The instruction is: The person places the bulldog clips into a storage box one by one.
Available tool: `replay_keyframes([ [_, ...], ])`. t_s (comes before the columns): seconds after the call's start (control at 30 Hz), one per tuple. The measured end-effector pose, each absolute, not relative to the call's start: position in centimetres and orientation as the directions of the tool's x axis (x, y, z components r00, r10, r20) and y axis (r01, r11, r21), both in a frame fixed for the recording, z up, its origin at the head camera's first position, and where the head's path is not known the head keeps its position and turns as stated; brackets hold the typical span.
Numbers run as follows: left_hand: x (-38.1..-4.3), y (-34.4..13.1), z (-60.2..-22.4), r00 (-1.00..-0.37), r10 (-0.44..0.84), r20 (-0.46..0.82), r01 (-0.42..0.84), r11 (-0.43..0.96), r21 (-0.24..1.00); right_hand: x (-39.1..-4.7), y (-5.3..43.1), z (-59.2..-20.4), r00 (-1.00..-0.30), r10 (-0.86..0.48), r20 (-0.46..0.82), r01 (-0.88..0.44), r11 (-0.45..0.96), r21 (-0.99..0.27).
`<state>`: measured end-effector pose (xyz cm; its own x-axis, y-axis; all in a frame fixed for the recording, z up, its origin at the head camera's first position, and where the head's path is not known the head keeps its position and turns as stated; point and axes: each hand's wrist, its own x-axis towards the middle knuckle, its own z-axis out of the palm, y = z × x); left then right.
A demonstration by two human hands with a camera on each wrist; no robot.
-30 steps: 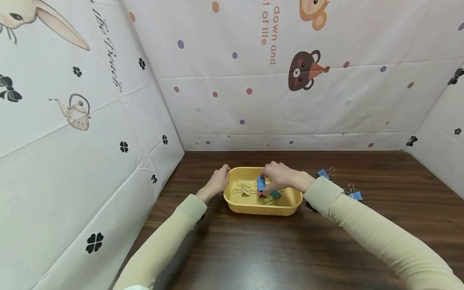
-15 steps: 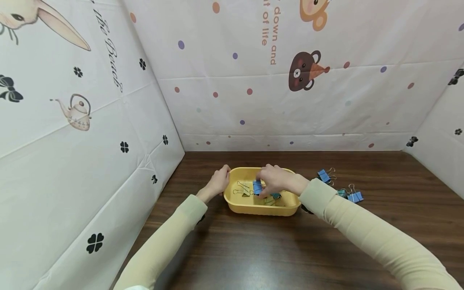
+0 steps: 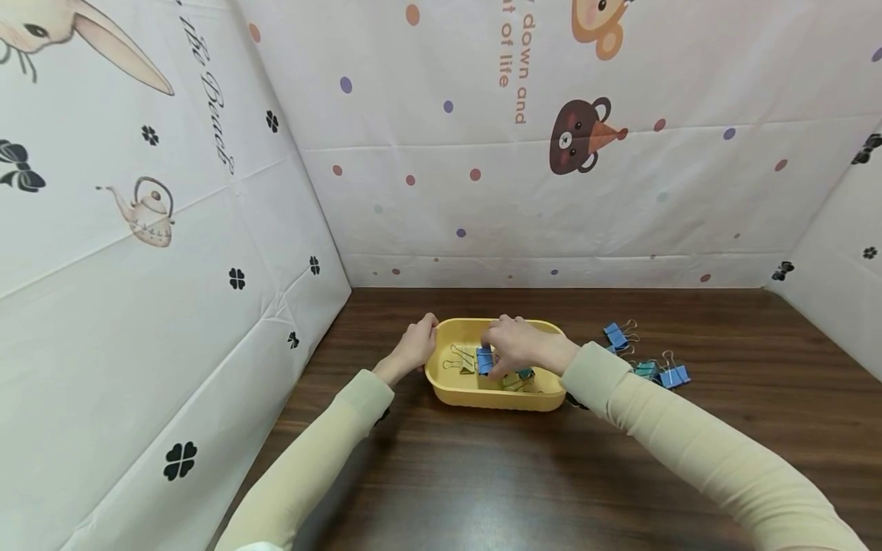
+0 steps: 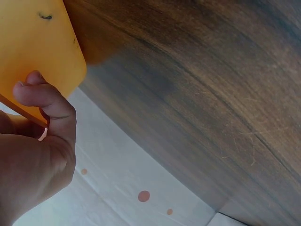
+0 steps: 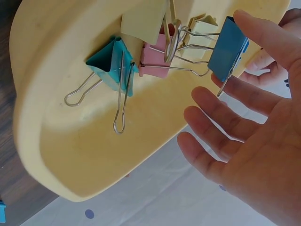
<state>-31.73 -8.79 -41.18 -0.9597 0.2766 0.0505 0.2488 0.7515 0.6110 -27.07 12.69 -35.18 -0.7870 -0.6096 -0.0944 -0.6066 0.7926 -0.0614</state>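
Note:
A yellow plastic tray (image 3: 496, 399) stands on the table, with my left hand (image 3: 415, 343) gripping its left end; in the left wrist view, curled fingers (image 4: 47, 96) hook over its rim. Over the tray, my right hand (image 3: 515, 343) pinches a blue binder clip (image 5: 229, 49) between thumb and index finger, the other fingers spread loosely. The clip's wire handles point toward a pale yellow binder clip (image 5: 200, 35) and a pink one (image 5: 157, 66). Nearer the tray's right end lie a teal binder clip (image 5: 110, 63) and another yellow clip (image 5: 146, 21).
On the dark wooden table (image 3: 468, 474), right of the tray, lie a blue binder clip (image 3: 615, 335), a teal clip (image 3: 646, 370) and another blue clip (image 3: 674, 376). Printed white sheets (image 3: 413, 214) rise along the table's back and sides.
My right hand has moved left within the tray, carrying the blue binder clip with it. More of the clips on the table shows past my sleeve. My left hand stays on the tray's end.

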Motion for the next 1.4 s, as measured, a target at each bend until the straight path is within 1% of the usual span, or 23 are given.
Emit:
replay_keyframes([
  [0.27,-31.7,-8.8,-41.2,-0.959,0.277,0.063,0.257,0.753,0.606,-27.0,12.5,-35.3,-0.792,-0.603,-0.096,-0.602,0.797,-0.048],
  [0.47,-31.8,-8.9,-41.3,-0.959,0.275,0.070,0.260,0.752,0.606,-26.7,12.4,-35.2,-0.782,-0.615,-0.096,-0.613,0.788,-0.053],
  [1.03,-31.8,-8.7,-41.2,-0.965,0.259,0.049,0.235,0.760,0.605,-26.8,12.1,-35.6,-0.772,-0.624,-0.119,-0.623,0.781,-0.055],
  [1.23,-31.7,-8.7,-41.2,-0.966,0.256,0.042,0.228,0.761,0.608,-26.8,12.7,-35.1,-0.775,-0.626,-0.085,-0.620,0.780,-0.085],
  [1.4,-31.7,-8.7,-41.2,-0.965,0.258,0.057,0.239,0.760,0.604,-27.2,14.4,-34.7,-0.788,-0.614,-0.045,-0.607,0.787,-0.112],
])
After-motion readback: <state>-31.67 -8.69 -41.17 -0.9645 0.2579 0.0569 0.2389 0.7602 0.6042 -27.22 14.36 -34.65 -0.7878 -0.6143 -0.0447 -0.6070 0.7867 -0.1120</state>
